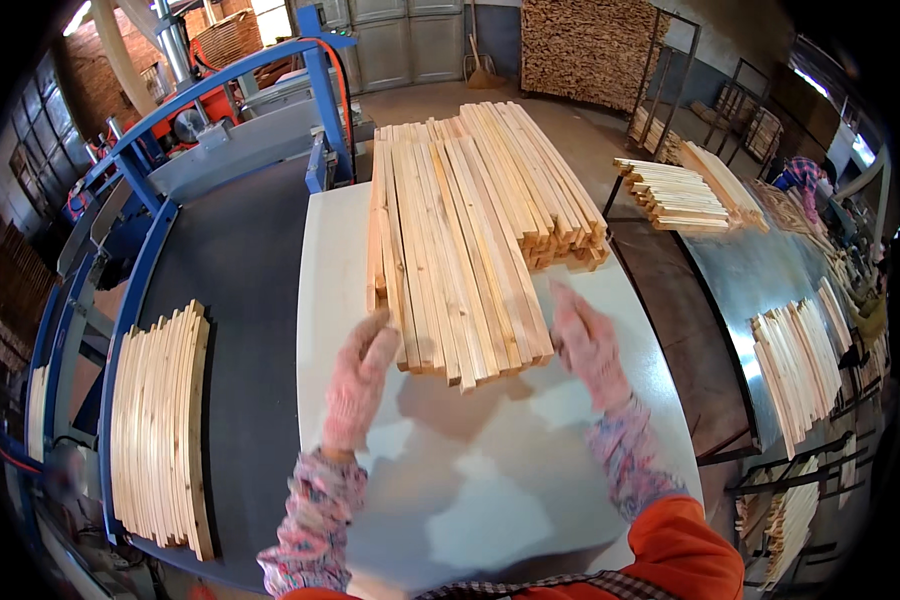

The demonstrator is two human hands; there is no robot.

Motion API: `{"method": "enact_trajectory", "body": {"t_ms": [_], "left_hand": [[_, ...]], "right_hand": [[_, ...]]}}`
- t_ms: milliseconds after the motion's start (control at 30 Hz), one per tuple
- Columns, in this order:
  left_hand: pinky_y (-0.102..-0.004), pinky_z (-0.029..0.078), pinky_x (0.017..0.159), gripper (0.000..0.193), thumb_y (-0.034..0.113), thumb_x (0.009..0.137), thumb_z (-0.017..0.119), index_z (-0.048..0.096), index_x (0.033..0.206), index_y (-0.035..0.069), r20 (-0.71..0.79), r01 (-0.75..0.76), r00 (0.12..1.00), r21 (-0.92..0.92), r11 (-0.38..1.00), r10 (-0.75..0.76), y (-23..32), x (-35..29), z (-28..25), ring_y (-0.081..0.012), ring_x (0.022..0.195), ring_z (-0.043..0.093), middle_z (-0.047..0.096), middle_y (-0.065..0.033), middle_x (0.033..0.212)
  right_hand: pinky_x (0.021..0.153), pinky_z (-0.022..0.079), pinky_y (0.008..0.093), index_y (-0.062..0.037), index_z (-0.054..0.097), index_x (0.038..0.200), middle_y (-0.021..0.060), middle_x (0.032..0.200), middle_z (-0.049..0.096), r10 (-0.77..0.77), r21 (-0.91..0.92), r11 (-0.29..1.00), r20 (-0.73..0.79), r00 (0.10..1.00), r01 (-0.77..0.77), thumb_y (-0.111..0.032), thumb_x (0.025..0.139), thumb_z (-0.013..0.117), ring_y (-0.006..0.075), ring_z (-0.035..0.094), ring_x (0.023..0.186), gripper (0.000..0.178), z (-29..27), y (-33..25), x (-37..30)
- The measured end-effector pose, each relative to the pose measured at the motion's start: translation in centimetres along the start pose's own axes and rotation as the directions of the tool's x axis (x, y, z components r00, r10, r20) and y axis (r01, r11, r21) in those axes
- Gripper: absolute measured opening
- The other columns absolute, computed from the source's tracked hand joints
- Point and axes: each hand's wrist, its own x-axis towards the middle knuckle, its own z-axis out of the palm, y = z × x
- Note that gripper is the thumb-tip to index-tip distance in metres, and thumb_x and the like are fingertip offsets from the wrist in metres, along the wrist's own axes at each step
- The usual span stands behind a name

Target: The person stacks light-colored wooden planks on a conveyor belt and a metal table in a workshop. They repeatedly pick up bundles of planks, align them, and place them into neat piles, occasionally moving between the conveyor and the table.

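Observation:
A pile of pale wooden strips (530,190) lies on the light-topped table, its strips pointing away from me. Its near row of strips (460,300) juts toward me past the strips behind, casting a shadow on the tabletop beneath. My left hand (358,375), in a pink knit glove, closes against the row's left edge near the front end. On the opposite edge, my right hand (587,345), gloved alike, presses in from the side with its fingers pointing forward. The row sits between my two hands; the fingertips under it are hidden.
Left of the light tabletop (470,480) runs a dark belt (240,270) under a blue machine frame (325,90), carrying another row of strips (160,430). At right, a metal table (720,270) bears more strips (795,370). A person (808,180) is at the far right.

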Motion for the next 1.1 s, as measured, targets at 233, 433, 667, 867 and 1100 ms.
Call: {"method": "enact_trajectory", "body": {"t_ms": [233,433,667,867,1100], "left_hand": [[-0.0361,0.043,0.110,0.077,0.046,0.098,0.063,0.032,0.161,0.013,0.021,0.138,0.990,-0.091,0.986,-0.137,-2.8,8.0,1.6,-0.0296,0.136,0.053,0.046,-0.0212,0.155],[-0.0388,0.046,0.107,0.095,0.043,0.089,0.076,0.024,0.159,0.005,0.043,0.218,0.973,0.118,0.969,-0.225,-2.9,0.0,1.3,-0.0263,0.124,0.059,0.060,-0.0218,0.135],[-0.0401,0.047,0.107,0.108,0.024,0.080,0.086,0.018,0.161,0.004,0.036,0.139,0.990,-0.179,0.974,-0.135,1.7,-4.2,1.7,-0.0280,0.121,0.061,0.062,-0.0206,0.131],[-0.0367,0.045,0.109,0.109,0.020,0.080,0.086,0.016,0.163,0.003,-0.018,0.185,0.981,-0.195,0.963,-0.192,-1.3,-12.9,-3.4,-0.0264,0.125,0.057,0.057,-0.0210,0.138],[-0.0332,0.052,0.096,0.103,0.015,0.082,0.084,0.020,0.161,0.004,-0.165,0.050,0.983,-0.185,0.982,-0.081,0.1,-18.9,-17.3,-0.0189,0.107,0.063,0.065,-0.0151,0.125]], "right_hand": [[0.101,0.047,0.0315,-0.0038,0.056,0.146,0.0096,0.131,0.068,0.064,0.178,0.978,0.238,0.969,-0.109,-0.039,0.101,0.062,0.0163,0.062,0.119,0.057,2.3,0.3,7.5],[0.108,0.047,0.0323,0.0007,0.046,0.152,0.0121,0.140,0.062,0.215,0.458,0.799,0.387,0.897,-0.389,-0.029,0.101,0.061,0.0203,0.061,0.125,0.060,0.8,-2.2,0.7],[0.091,0.057,0.0334,-0.0004,0.050,0.145,0.0134,0.128,0.066,0.266,0.470,0.791,0.311,0.913,-0.391,-0.031,0.100,0.066,0.0221,0.068,0.108,0.058,3.4,-3.3,-2.0],[0.098,0.056,0.0329,-0.0012,0.049,0.147,0.0126,0.128,0.066,0.087,0.594,0.747,0.359,0.929,-0.299,-0.026,0.098,0.069,0.0218,0.067,0.112,0.058,6.7,-6.1,-10.3],[0.100,0.050,0.0282,-0.0033,0.047,0.151,0.0082,0.132,0.065,0.106,0.502,0.813,0.370,0.923,-0.295,-0.029,0.097,0.072,0.0157,0.062,0.116,0.065,20.2,-11.2,-15.0]]}}
